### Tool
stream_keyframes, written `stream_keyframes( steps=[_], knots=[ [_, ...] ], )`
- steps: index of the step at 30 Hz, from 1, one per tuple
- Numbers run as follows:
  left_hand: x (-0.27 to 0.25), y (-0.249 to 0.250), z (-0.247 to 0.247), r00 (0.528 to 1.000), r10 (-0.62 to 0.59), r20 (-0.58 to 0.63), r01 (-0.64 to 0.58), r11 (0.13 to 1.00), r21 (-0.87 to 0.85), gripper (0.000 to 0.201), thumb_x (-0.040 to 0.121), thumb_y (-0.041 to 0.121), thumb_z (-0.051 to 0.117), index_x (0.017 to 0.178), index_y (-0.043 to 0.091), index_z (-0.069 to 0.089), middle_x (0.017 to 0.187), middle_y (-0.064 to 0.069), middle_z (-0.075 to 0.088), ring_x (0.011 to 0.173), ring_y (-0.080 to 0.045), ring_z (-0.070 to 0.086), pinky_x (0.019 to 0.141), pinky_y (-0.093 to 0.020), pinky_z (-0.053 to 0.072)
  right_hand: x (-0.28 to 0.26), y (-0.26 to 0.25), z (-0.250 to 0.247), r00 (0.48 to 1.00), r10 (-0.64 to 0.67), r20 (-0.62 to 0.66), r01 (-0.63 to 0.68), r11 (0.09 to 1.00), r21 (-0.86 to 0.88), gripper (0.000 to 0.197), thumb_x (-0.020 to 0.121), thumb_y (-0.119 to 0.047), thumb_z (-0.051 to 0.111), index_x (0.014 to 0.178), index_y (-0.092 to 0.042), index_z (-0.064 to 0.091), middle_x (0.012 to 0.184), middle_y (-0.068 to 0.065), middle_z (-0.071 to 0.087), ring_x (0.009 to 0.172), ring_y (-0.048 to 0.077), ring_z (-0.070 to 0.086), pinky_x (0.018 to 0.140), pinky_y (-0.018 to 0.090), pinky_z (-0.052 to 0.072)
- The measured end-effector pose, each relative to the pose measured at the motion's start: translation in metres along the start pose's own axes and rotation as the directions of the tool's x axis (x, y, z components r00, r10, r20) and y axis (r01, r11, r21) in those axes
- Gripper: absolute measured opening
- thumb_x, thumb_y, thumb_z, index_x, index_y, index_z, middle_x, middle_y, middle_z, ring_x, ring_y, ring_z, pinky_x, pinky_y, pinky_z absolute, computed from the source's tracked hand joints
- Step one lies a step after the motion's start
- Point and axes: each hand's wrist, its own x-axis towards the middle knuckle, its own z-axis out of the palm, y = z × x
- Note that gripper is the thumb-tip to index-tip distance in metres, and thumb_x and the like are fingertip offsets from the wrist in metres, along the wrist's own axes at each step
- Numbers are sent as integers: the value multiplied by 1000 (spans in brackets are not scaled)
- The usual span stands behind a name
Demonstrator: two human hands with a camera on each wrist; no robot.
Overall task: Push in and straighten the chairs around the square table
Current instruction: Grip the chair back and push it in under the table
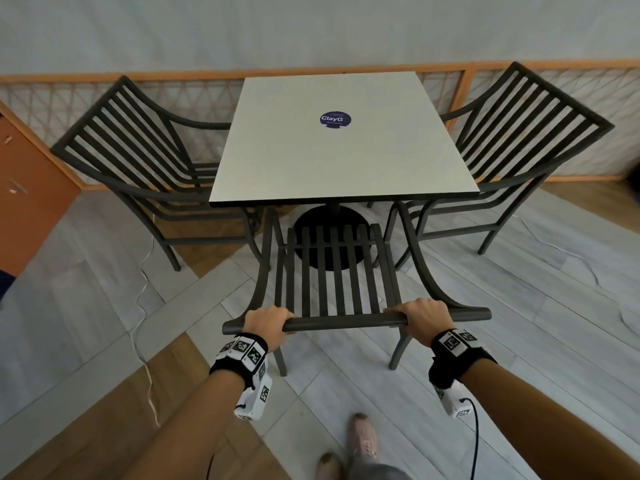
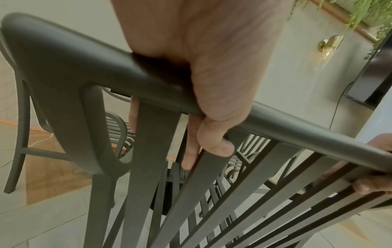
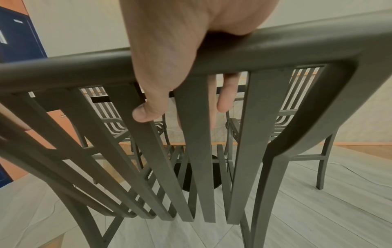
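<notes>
square table (image 1: 343, 157) on pale plank floor (image 1: 519, 341), orange-railed lattice fence (image 1: 443, 83) behind

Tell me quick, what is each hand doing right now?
Left hand: closed around the top rail of the near chair.
Right hand: closed around the same top rail, nearer its right end.

Pale plain wall (image 1: 311, 29) at the far side, a low wood-framed lattice panel (image 1: 41, 98) along its foot; grey plank floor (image 1: 519, 341) with wood-toned patches, a white cable (image 1: 142, 306) trailing on the left
</notes>
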Motion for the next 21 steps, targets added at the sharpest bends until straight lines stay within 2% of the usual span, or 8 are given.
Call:
stream_keyframes(
  steps=[2, 5, 7, 11, 15, 18, 21],
  knots=[
    [10, 0, -5, 1000, -11, -3, 11, 1000, 9, 16, 91, 36, 53, 100, 34, 65, 83, 5, 64, 87, -22, 66, 82, -38, 49, 9, 3, -5, 1000, -1, 9, 1, 1000, -11, 32, 93, -39, 49, 124, -44, 52, 98, -2, 71, 93, 21, 65, 64, 28, 39],
    [24, 1, -13, 1000, -18, -5, 18, 1000, 3, 16, 91, 36, 53, 98, 32, 66, 79, 7, 58, 83, -20, 64, 81, -37, 50, 24, 6, -12, 999, 30, 14, -30, 999, -37, 24, 93, -38, 49, 115, -35, 61, 96, 0, 70, 91, 22, 65, 63, 28, 36],
    [32, 1, -17, 1000, -23, -14, 23, 1000, -2, 15, 90, 34, 54, 98, 33, 66, 83, 5, 63, 84, -20, 63, 81, -37, 49, 32, 9, -17, 998, 50, 24, -49, 997, -54, 22, 93, -37, 49, 107, -29, 64, 96, 2, 70, 90, 24, 65, 63, 29, 35],
    [47, 0, -25, 999, -27, -27, 27, 1000, 2, 16, 89, 29, 54, 98, 33, 67, 93, 2, 69, 91, -22, 65, 79, -36, 47, 48, 15, -23, 997, 70, 29, -69, 997, -35, 20, 92, -36, 50, 101, -27, 66, 95, 3, 70, 90, 26, 65, 64, 30, 38],
    [61, 1, -30, 999, -42, -20, 42, 999, -13, 15, 89, 29, 53, 95, 32, 67, 89, 2, 68, 88, -23, 65, 77, -36, 47, 60, 21, -27, 997, 75, 28, -75, 997, -14, 21, 92, -36, 50, 102, -24, 65, 97, 4, 70, 92, 27, 65, 65, 30, 38],
    [71, 1, -35, 998, -55, -23, 55, 998, -6, 15, 90, 30, 53, 94, 33, 67, 80, 5, 60, 83, -23, 63, 74, -35, 46, 70, 25, -29, 996, 86, 29, -86, 996, 10, 21, 92, -34, 51, 102, -24, 65, 97, 5, 69, 92, 27, 65, 66, 31, 39],
    [79, 1, -38, 997, -67, -40, 67, 998, -8, 15, 90, 31, 54, 97, 33, 67, 84, 4, 63, 88, -23, 65, 79, -37, 49, 78, 27, -31, 995, 97, 32, -98, 995, 24, 19, 92, -28, 50, 103, -24, 65, 99, 5, 69, 94, 27, 64, 67, 30, 38]
  ],
)
